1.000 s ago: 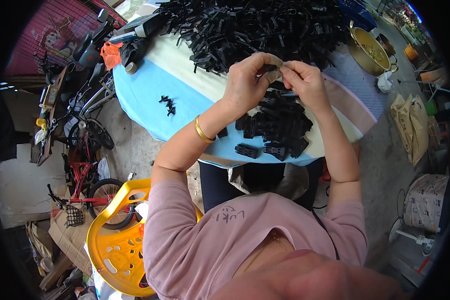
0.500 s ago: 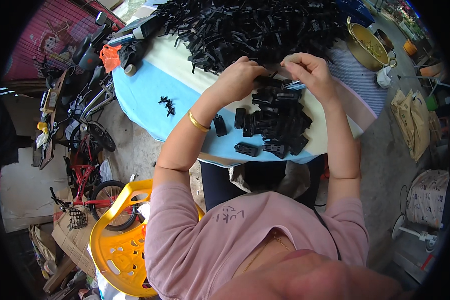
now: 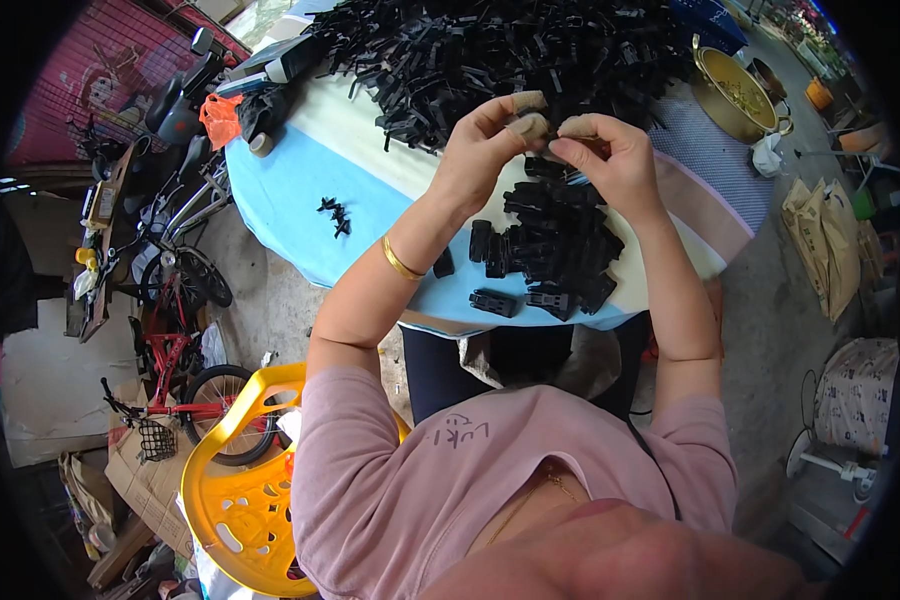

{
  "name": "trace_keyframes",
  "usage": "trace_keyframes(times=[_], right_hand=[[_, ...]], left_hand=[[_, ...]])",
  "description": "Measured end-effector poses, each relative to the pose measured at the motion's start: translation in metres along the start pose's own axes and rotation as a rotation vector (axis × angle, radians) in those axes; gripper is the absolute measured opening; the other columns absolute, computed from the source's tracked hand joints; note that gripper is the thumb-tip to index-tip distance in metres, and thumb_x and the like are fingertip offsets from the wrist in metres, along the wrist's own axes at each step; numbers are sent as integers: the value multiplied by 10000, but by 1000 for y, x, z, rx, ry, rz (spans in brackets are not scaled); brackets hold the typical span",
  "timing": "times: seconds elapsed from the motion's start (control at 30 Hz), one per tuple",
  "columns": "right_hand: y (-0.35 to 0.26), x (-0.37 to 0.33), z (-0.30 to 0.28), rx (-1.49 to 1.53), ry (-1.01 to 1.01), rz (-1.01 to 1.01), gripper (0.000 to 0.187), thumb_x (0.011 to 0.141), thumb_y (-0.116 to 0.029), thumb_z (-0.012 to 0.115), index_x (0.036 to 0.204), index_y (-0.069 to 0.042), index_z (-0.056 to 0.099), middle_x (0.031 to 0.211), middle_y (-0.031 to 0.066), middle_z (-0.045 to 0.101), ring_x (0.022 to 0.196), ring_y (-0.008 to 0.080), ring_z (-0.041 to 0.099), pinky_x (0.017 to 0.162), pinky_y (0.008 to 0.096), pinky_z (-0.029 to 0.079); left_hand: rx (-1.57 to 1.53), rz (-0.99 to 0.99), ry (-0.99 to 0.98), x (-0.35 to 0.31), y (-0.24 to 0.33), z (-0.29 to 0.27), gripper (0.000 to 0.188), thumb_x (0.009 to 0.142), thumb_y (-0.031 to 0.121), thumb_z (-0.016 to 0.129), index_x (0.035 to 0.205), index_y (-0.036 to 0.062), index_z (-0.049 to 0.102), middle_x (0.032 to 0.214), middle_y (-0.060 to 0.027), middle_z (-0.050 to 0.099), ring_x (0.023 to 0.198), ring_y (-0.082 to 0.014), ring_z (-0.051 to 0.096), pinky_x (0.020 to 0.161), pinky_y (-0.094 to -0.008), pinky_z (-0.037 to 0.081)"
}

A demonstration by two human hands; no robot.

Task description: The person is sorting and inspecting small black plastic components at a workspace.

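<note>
I've got black blocks [image 3: 555, 245] clustered just right of centre, and now, above them, the left hand [image 3: 478, 150] has turned up toward the right hand [image 3: 620, 160], both in narrow pinches whose contents I can't make out, so I'd call it close two-handed work again.

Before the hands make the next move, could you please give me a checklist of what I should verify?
1. Finger covers on left hand and right hand: ok, seen on both.
2. Secure grip: cannot tell, fingers hide it.
3. Pile of loose black parts nearby: ok, just beyond the hands.
4. Black blocks on the tablecloth: ok, some near the edge.
5. Single block untouched by forearm: cannot tell, partly hidden.
</note>
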State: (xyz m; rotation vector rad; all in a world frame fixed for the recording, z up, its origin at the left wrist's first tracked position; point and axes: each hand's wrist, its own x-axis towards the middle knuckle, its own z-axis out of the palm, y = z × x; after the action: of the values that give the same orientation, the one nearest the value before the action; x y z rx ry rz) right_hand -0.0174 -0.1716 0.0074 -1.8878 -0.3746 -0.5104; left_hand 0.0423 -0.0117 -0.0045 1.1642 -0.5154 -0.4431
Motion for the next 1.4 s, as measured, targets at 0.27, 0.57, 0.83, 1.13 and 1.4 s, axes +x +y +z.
trace_keyframes(times=[0.27, 0.57, 0.83, 1.13, 1.4], right_hand=[[8, 4, -6, 259, -6, 387, 156, 738, -114, 689, 824, 1, 631, 729, 29, 622, 655, 67, 565, 619, 186, 456], [2, 4, -12, 553, -55, 454, 121, 811, -78, 578, 905, -2, 586, 648, -29, 504, 524, 4, 393, 455, 138, 296], [4, -1, 5, 291, -41, 228, 129, 872, -109, 509, 943, -15, 561, 691, -5, 525, 505, -6, 348, 438, 142, 264], [-3, -2, 4, 275, -68, 301, 114, 872, -109, 511, 903, -19, 573, 644, -11, 522, 473, -9, 330, 410, 141, 229], [0, -1, 3, 299, -96, 375, 117, 868, -103, 519, 918, -15, 576, 683, -5, 536, 513, 0, 393, 443, 132, 287]], left_hand=[[351, 326, -91, -9, 1, 15, 679, 730, -49, 634, 1316, 35, 301, 1168, -121, 511, 1015, -183, 536, 827, -279, 460], [336, 275, -73, -6, 0, 9, 603, 787, -28, 581, 1282, 36, 242, 1123, -136, 528, 893, -171, 566, 764, -291, 480], [301, 218, -84, -5, -3, 5, 296, 839, -9, 520, 1076, -4, 343, 1062, -131, 535, 830, -138, 553, 733, -267, 483], [555, 376, 31, -12, -1, 10, 192, 814, -31, 543, 991, -40, 471, 992, -111, 586, 868, -136, 576, 748, -259, 484], [863, 580, 42, -12, 4, 14, 188, 790, -40, 563, 967, -35, 500, 983, -106, 597, 889, -168, 591, 761, -251, 473]])
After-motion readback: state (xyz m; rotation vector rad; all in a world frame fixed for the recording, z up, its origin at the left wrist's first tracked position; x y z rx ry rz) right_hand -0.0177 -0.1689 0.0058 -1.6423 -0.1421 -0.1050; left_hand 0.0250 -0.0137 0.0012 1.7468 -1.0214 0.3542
